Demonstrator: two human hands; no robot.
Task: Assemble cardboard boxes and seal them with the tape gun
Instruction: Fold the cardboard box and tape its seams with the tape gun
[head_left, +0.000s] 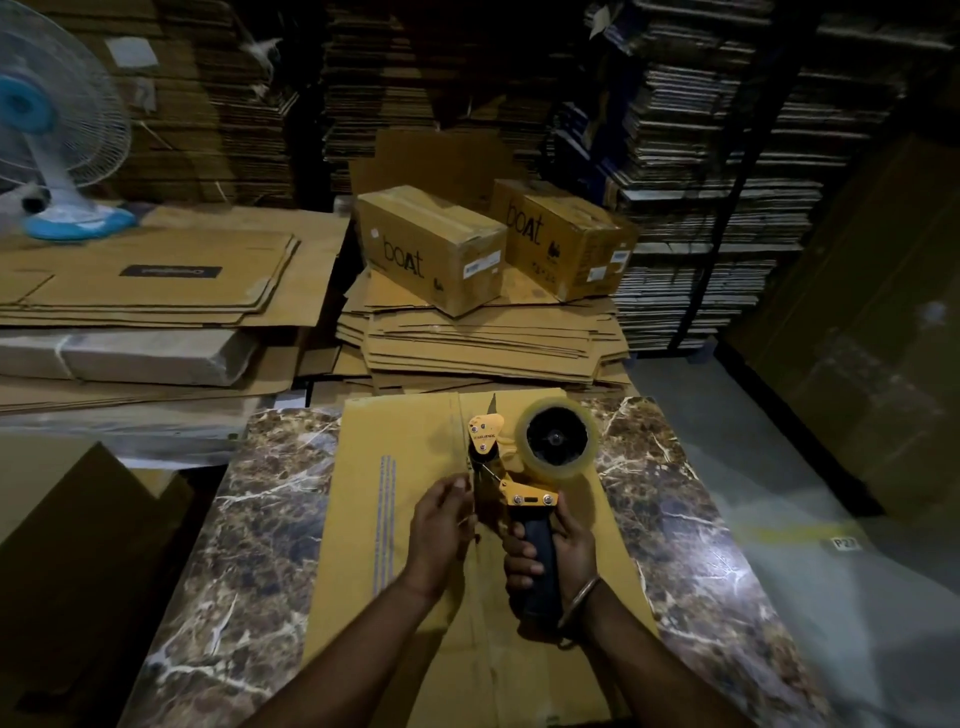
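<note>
1. The yellow metal tape gun with a dark handle and a roll of clear tape (524, 467) stands upright over the flat brown cardboard box blank (415, 467), which lies on the brown marble-patterned tabletop (685, 509) directly before the person.
2. The right hand (550, 551) has its grip clamped round the dark handle. The left hand (441, 519) is at the gun's front edge with fingers curled, apparently pinching the loose tape end — the tape itself is too thin to make out.
3. Handling, as a judgement: the gun looks rigid and moderately heavy, best taken by the handle; its serrated blade near the nose is sharp, so fingers should stay clear. The clear tape is thin, sticky and prone to folding on itself.
4. The blank looks light and stiff but bends along its creases — take it by the edges to open it.
5. Behind the tabletop sits a stack of flattened cartons (483, 338) carrying two sealed brown printed boxes (431, 244).
6. A blue-and-white fan (47, 130) stands on cardboard sheets at the left; tall dim stacks of cardboard fill the back.
</note>
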